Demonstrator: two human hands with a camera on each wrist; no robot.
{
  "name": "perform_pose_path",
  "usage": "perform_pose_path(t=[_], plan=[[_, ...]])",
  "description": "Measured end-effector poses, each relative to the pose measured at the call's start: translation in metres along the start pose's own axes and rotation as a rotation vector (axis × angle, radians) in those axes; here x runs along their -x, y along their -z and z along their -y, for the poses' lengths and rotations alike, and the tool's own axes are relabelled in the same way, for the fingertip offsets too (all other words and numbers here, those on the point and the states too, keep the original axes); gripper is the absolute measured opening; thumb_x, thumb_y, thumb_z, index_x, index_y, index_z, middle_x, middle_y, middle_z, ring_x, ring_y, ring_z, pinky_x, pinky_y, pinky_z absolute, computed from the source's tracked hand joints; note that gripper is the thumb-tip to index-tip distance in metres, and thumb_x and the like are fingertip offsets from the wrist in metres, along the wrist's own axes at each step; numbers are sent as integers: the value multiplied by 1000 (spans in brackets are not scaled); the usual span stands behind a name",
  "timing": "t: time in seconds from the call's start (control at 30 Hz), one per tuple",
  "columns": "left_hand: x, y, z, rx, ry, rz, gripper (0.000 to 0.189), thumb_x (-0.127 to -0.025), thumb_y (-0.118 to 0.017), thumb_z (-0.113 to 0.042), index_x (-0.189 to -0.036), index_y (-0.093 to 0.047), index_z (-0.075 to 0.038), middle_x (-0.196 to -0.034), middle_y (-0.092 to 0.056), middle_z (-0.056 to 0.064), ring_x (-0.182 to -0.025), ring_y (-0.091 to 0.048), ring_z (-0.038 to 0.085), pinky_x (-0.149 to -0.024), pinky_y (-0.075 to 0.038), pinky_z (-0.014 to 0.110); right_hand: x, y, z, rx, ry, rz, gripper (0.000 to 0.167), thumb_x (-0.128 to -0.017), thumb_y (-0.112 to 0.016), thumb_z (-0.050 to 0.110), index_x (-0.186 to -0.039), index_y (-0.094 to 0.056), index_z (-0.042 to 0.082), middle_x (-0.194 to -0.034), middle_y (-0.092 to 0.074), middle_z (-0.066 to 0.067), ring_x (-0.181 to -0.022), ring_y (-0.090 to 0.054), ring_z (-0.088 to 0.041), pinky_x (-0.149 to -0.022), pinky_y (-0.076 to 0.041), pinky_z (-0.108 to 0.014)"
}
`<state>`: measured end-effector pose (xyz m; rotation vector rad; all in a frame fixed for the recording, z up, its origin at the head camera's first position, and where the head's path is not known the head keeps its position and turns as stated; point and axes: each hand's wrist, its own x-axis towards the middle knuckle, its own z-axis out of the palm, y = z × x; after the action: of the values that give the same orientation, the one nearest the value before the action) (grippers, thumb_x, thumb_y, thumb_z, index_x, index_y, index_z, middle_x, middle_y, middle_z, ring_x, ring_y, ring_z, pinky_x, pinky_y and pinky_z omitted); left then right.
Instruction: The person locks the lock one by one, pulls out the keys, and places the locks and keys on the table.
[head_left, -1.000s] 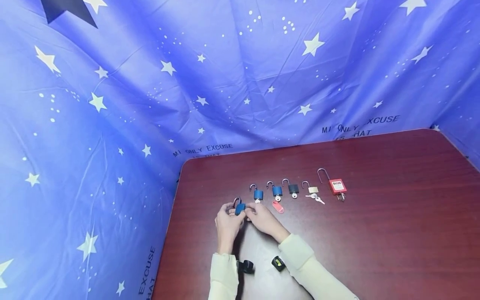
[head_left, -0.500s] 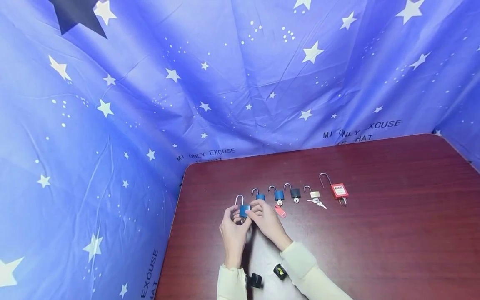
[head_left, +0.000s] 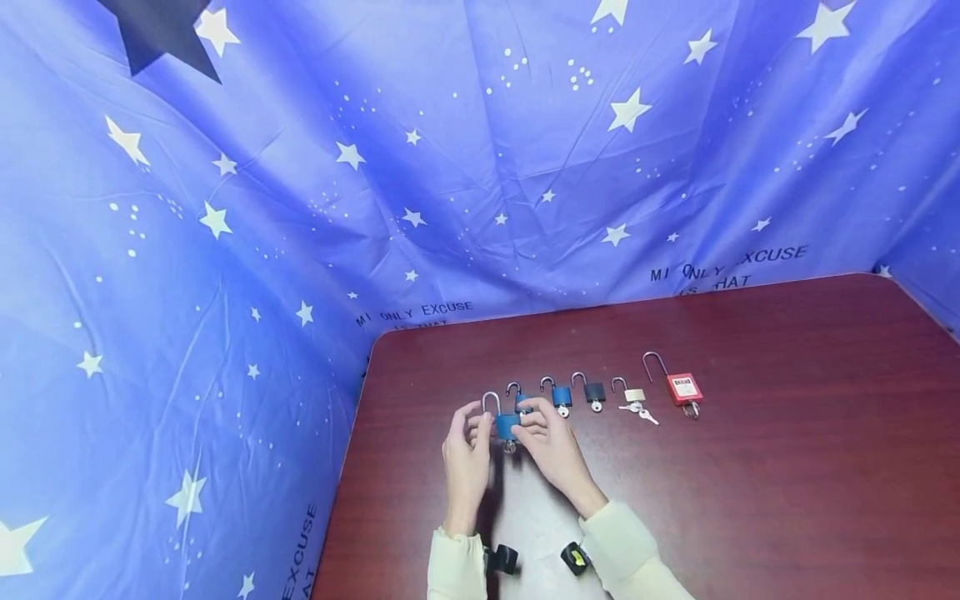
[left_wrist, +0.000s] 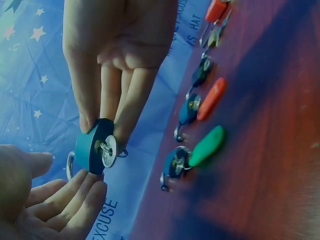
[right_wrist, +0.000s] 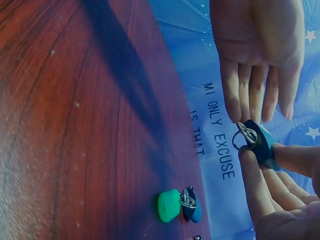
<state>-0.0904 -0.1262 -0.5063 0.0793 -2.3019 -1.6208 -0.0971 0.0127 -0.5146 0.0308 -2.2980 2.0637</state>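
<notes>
In the head view, my right hand [head_left: 558, 450] pinches a blue padlock [head_left: 507, 427] between thumb and fingers, above the table's left half. Its shackle stands unlocked toward the left, and a key [left_wrist: 110, 151] sits in the bottom of the body. A key ring [right_wrist: 244, 139] hangs from that end in the right wrist view. On the shackle side is my left hand [head_left: 467, 462], its fingers extended with their tips right at the padlock and its thumb apart from it. Just behind lies another blue padlock [left_wrist: 176, 162] with a green tag [left_wrist: 207, 146], partly hidden by my right hand in the head view.
Farther right lie a blue padlock [head_left: 562, 396] with a red tag [left_wrist: 212, 98], a black padlock [head_left: 595, 392], a brass padlock [head_left: 634, 395] with keys [head_left: 639, 411] and a red padlock [head_left: 684, 389], all with shackles unlocked. A star-patterned curtain [head_left: 450, 167] hangs along the table's [head_left: 787, 433] back and left.
The padlock has turned from tilted to upright and moved right with both hands. My left thumb has come off it, while my right hand keeps its pinch. The view has shifted slightly.
</notes>
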Motion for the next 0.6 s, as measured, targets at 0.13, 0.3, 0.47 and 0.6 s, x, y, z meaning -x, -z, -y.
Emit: perform_pose_path(t=[0.13,0.3,0.47,0.6], plan=[[-3,0,3,-35,-9,-26,23,-97,-64,-18,-116,-69,-6,-86,-74,6,-71,-68,15,-61,-53,19,7,-5,-6,-28,2,7,33,-88,-72,2,-120,-61,3,-95,-73,-12,-87,-71,-20,-81,-57,-25],[-8,-4,3,-63,2,-55,24,-96,-67,-23,-114,-70,-8,-84,-70,0,-69,-61,5,-60,-51,18,9,-8,0,-54,24,12,34,-88,-71,-1,-120,-59,2,-96,-72,-13,-88,-70,-23,-80,-58,-26],[-15,-8,6,-46,-38,-64,28,-93,-71,-28,-113,-73,-8,-93,-69,3,-77,-66,10,-67,-54,20,4,-3,0,-17,71,27,35,-89,-71,1,-121,-59,2,-97,-73,-10,-90,-70,-23,-82,-58,-28],[-21,-11,4,40,-13,-15,30,-92,-72,-23,-116,-71,-6,-103,-73,9,-90,-72,21,-77,-58,27,-1,3,2,37,126,27,33,-90,-71,3,-121,-60,3,-99,-73,-8,-93,-69,-21,-83,-57,-28]])
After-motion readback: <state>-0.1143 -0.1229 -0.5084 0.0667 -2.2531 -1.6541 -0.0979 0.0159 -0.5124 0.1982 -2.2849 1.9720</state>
